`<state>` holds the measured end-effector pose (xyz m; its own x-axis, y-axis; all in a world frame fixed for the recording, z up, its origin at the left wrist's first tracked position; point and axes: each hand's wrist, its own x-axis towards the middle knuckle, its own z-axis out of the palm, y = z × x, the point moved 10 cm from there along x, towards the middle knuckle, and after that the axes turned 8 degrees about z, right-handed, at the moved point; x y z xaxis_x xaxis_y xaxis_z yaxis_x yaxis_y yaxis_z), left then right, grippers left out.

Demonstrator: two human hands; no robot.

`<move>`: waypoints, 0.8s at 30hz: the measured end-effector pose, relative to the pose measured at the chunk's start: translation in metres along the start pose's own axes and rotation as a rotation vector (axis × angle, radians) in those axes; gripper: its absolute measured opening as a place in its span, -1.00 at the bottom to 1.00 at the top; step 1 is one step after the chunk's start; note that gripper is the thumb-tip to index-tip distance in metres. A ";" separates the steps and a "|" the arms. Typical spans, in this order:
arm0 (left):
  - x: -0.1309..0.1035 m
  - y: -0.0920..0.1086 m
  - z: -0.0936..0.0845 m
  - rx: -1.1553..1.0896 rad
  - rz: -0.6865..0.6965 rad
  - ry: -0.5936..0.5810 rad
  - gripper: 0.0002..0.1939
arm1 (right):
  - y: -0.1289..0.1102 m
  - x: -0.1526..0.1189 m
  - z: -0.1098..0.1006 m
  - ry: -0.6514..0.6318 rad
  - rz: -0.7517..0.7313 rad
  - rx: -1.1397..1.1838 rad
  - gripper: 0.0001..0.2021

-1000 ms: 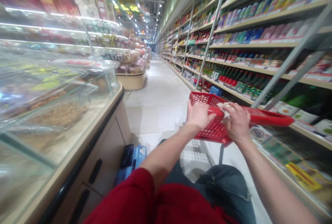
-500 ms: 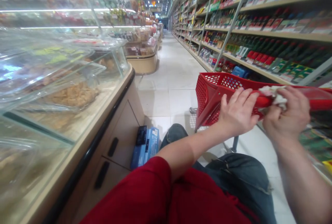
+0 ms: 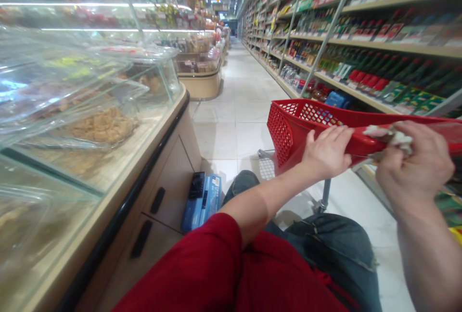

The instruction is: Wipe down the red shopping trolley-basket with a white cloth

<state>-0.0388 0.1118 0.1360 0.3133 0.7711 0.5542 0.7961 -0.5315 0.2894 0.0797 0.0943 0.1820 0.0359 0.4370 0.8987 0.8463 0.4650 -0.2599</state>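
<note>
A red plastic shopping cart [image 3: 363, 143] stands in front of me to the right, on metal legs. My left hand [image 3: 328, 150] is closed over the rim near its corner, fingers over the far side. Further right, my right hand [image 3: 415, 170] grips a crumpled whitish cloth [image 3: 400, 139] with pink and dark patches and presses it against the cart's red bar. Part of the cloth is hidden by the fingers. The inside of the cart is mostly out of sight.
A glass-topped display counter [image 3: 173, 124] with packed brown food runs along my left. On the floor beside it lies a blue box [image 3: 204, 201] with a dark device on top. Shelves [image 3: 378, 45] of bottles line the right. A tiled aisle [image 3: 238, 81] stretches ahead.
My right hand has slid to the right along the cart's bar with the cloth. My left hand stays on the rim, and the cart has shifted slightly left in view.
</note>
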 end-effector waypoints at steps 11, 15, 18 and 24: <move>-0.005 0.014 -0.005 0.060 0.056 0.069 -0.51 | -0.001 -0.007 -0.017 0.068 -0.124 0.088 -0.59; 0.005 0.015 0.003 0.048 0.036 0.090 -0.52 | 0.011 -0.002 -0.010 0.056 -0.090 0.046 -0.60; 0.008 0.019 0.007 0.007 0.017 0.107 -0.49 | 0.008 -0.001 -0.010 0.025 -0.083 -0.012 -0.63; 0.010 0.004 0.014 -0.104 0.019 0.116 -0.39 | 0.013 -0.004 -0.018 -0.095 -0.055 -0.095 -0.62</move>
<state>-0.0253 0.1222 0.1319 0.2614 0.7181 0.6450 0.7310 -0.5837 0.3536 0.1002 0.0844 0.1813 -0.0585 0.4855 0.8723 0.8921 0.4176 -0.1726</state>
